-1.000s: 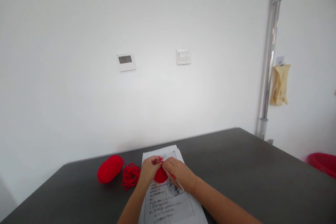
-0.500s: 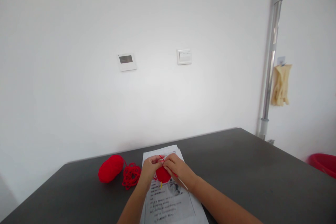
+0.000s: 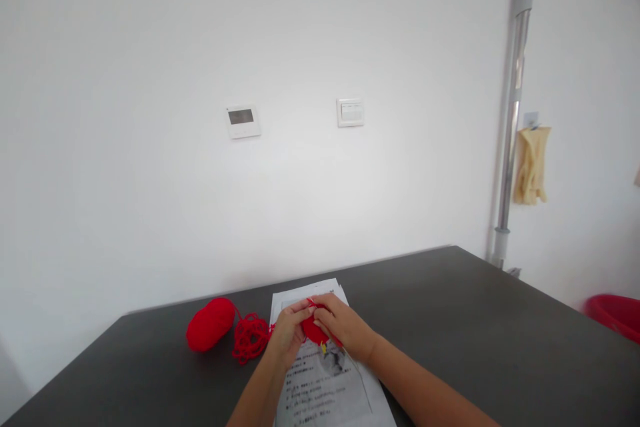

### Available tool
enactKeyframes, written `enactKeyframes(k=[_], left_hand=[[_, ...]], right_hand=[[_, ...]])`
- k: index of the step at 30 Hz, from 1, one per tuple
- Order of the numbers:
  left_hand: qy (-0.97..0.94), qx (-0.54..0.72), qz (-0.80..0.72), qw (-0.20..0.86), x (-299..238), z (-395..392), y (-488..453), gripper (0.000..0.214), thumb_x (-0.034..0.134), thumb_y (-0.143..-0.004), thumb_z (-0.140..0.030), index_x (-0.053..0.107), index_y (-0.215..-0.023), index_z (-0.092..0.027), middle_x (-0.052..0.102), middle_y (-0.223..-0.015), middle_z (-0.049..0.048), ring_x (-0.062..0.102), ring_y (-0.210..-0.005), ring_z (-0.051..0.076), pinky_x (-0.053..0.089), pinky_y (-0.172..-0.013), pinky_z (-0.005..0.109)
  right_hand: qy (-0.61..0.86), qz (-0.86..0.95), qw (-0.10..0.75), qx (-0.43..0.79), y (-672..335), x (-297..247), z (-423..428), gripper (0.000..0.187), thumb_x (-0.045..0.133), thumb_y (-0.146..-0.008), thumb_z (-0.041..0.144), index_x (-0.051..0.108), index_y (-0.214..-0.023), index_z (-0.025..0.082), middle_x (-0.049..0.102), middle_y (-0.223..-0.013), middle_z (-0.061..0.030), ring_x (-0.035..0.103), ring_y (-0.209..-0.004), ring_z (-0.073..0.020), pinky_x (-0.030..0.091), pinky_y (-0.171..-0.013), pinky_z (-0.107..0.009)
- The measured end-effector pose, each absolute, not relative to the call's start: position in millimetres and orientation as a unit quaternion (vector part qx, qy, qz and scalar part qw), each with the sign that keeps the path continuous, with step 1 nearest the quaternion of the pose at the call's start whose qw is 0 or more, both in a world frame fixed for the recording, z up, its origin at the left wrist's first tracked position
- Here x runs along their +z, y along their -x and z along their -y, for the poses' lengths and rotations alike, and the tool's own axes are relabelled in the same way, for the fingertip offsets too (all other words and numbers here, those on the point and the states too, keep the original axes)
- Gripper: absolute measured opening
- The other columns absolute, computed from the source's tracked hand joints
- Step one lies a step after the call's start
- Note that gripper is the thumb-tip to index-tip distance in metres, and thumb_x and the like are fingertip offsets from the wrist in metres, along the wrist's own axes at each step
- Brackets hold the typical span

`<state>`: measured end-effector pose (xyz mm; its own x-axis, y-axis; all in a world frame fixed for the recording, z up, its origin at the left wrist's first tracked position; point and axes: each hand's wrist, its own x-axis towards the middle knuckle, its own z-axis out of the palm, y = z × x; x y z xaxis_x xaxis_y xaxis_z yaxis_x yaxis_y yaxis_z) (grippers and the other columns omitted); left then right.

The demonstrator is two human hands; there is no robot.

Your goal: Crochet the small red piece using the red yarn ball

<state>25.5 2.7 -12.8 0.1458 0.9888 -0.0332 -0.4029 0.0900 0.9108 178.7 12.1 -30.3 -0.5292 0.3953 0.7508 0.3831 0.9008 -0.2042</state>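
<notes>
Above the printed sheets, my left hand pinches the upper left edge of a small red crochet piece, with fingers closed on it. My right hand is curled closed against the other side of the piece, gripping a thin crochet hook that is mostly hidden by the fingers. A yellow stitch marker hangs from the lower edge of the piece. Red yarn runs left to a loose tangle of yarn, beside a red yarn ball.
Printed papers lie on the dark table under my hands. Behind it, the white wall holds a small panel and a switch. To the right are a metal pole, hanging yellowish gloves and a red basin.
The red piece has turned, its yellow marker shifting right. My right hand has rolled over, so the hook's pale shaft, seen before, is now mostly hidden. The yarn ball stays put.
</notes>
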Motion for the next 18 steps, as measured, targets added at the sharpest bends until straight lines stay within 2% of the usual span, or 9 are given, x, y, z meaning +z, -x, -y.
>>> enactKeyframes(k=[6,12,18], left_hand=[[-0.416,0.59,-0.394,0.569,-20.4,-8.8,-27.7,0.037,0.079,-0.051,-0.025,0.075,-0.087,-0.014,0.073,-0.066,0.0038,0.065,-0.064,0.018,0.048,-0.067,0.029],[-0.463,0.591,-0.438,0.496,-21.6,-11.6,-23.3,0.039,0.077,-0.054,-0.02,0.075,-0.093,-0.015,0.072,-0.068,0.0011,0.063,-0.074,0.02,0.045,-0.074,0.029],[-0.48,0.579,-0.448,0.483,-22.5,-15.2,-20.7,0.039,0.077,-0.052,-0.017,0.076,-0.09,-0.015,0.067,-0.058,-0.0018,0.059,-0.061,0.018,0.044,-0.064,0.028]], right_hand=[[0.264,0.85,0.455,-0.021,-164.4,-37.8,-9.9,0.019,0.039,-0.094,0.014,0.055,-0.104,0.014,0.056,-0.107,-0.0136,0.051,-0.098,-0.0254,0.047,-0.087,-0.043],[0.278,0.838,0.469,0.017,-162.1,-38.1,-8.2,0.015,0.038,-0.092,0.009,0.051,-0.092,0.017,0.053,-0.095,-0.009,0.05,-0.087,-0.0218,0.047,-0.08,-0.038],[0.272,0.824,0.487,0.096,-169.8,-32.3,-6.6,0.011,0.042,-0.091,0.013,0.05,-0.088,0.019,0.052,-0.091,-0.0058,0.051,-0.084,-0.019,0.047,-0.076,-0.033]])
